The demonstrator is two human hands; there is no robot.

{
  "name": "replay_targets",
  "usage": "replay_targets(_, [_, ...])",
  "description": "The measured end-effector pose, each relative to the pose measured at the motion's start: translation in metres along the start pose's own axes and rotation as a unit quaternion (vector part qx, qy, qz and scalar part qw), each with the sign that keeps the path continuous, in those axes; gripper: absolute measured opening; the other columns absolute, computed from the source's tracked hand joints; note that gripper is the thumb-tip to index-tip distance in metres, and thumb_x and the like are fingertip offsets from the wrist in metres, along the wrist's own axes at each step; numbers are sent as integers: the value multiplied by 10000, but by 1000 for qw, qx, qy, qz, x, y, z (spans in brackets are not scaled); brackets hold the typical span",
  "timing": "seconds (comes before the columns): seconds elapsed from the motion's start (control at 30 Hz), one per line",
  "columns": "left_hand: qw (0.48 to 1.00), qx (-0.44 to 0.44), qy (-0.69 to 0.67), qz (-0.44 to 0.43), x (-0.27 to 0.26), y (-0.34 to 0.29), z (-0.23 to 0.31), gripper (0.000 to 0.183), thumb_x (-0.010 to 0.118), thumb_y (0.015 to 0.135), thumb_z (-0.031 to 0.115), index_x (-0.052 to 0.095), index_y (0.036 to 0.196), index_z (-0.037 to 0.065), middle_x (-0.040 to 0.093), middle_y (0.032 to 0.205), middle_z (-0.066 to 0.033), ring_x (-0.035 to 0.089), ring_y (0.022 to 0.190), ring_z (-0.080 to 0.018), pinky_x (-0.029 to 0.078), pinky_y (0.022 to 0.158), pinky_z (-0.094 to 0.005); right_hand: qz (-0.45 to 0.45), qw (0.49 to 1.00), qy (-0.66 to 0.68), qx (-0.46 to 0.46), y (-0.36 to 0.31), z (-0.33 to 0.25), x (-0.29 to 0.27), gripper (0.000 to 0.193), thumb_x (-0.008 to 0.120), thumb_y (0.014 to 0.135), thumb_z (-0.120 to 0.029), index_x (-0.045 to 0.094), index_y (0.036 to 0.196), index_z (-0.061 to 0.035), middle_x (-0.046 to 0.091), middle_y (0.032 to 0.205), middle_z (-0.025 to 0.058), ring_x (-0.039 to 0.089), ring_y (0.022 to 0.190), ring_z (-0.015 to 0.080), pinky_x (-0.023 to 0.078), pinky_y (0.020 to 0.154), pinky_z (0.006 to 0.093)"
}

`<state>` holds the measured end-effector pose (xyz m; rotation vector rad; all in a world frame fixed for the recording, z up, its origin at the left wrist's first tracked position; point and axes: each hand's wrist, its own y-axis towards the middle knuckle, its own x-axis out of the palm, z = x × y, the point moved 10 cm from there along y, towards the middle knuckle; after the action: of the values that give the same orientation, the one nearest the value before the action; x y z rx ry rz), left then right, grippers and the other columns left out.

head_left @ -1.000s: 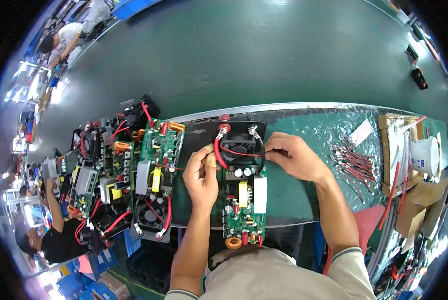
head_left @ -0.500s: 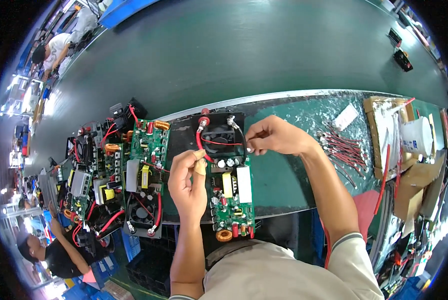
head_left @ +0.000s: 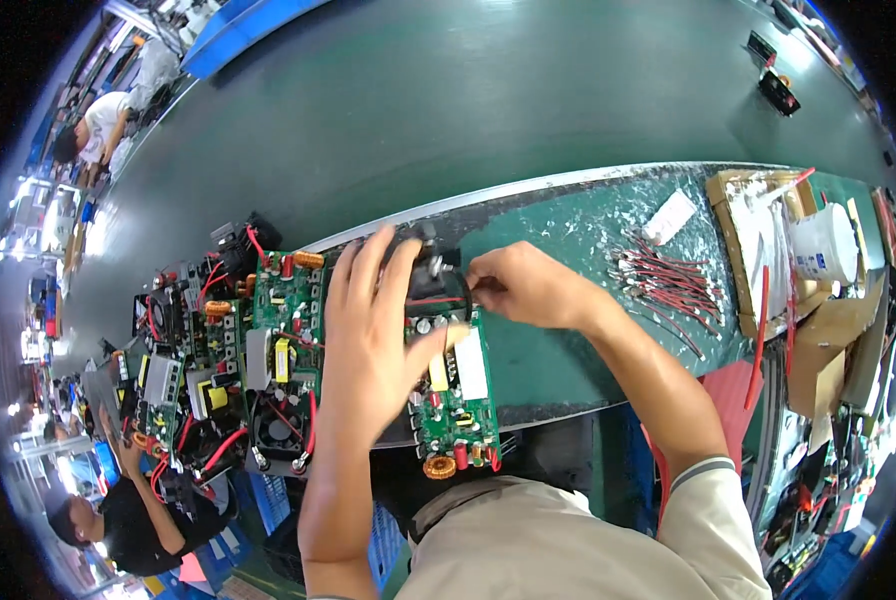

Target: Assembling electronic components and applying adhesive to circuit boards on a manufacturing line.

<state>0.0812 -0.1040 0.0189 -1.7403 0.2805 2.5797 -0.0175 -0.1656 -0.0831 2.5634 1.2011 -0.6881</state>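
In front of me stands a green circuit board (head_left: 458, 425) with a copper ring coil, a yellow transformer and white capacitor tops. At its far end is a black fan panel (head_left: 438, 282) with a thin red wire across it. My left hand (head_left: 373, 325) is open, fingers spread over the left side of the panel and hiding much of it. My right hand (head_left: 528, 285) is closed in a pinch at the panel's right edge, beside a black cable (head_left: 471, 295). What its fingers hold is hidden.
More circuit boards with fans (head_left: 278, 365) crowd the left. On the right lie a bundle of red and black wires (head_left: 668, 285), a white packet (head_left: 670, 215) and a cardboard box (head_left: 728, 240). A white tub (head_left: 823, 245) stands in the box. Co-workers (head_left: 133, 520) sit at far left.
My left hand has let its pinch go and spread open over the fan panel. My right hand stays pinched at the panel's right edge. The view has shifted slightly.
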Motion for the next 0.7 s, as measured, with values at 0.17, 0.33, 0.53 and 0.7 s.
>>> replay_targets(0.17, [999, 19, -21, 32, 3, -46, 14, 861, 840, 664, 108, 421, 1409, 1, 394, 1498, -190, 331, 1397, -437, 281, 1157, -512, 53, 998, 3, -42, -16, -11, -1, 144, 643, 788, 30, 658, 931, 18, 679, 869, 182, 667, 827, 364, 534, 735, 408])
replay_targets(0.33, [997, 34, -30, 59, 10, -64, 11, 829, 844, 680, 112, 420, 1384, 1, 413, 1472, -180, 334, 1363, -482, 321, 1119, -548, 115, 992, 49, -10, -22, -3, 1, 139, 624, 803, 41, 655, 936, 16, 668, 849, 179, 672, 806, 350, 527, 722, 392])
replay_targets(0.53, [999, 27, 4, 36, 2, -56, 14, 877, 844, 670, 126, 398, 1418, 23, 405, 1488, -168, 315, 1390, -472, 274, 1141, -555, 149, 987, 53, 2, -25, -1, 3, 91, 595, 815, -12, 658, 878, 4, 660, 857, 219, 640, 846, 419, 516, 740, 459])
replay_targets(0.7, [971, 115, 207, -42, -2, -15, 67, 860, 880, 615, 292, 514, 1371, 103, 341, 1550, -97, 244, 1423, -477, 227, 1078, -692, 153, 987, 37, -22, -27, 2, 2, 68, 591, 822, -15, 638, 865, 8, 651, 850, 225, 631, 843, 432, 507, 733, 476])
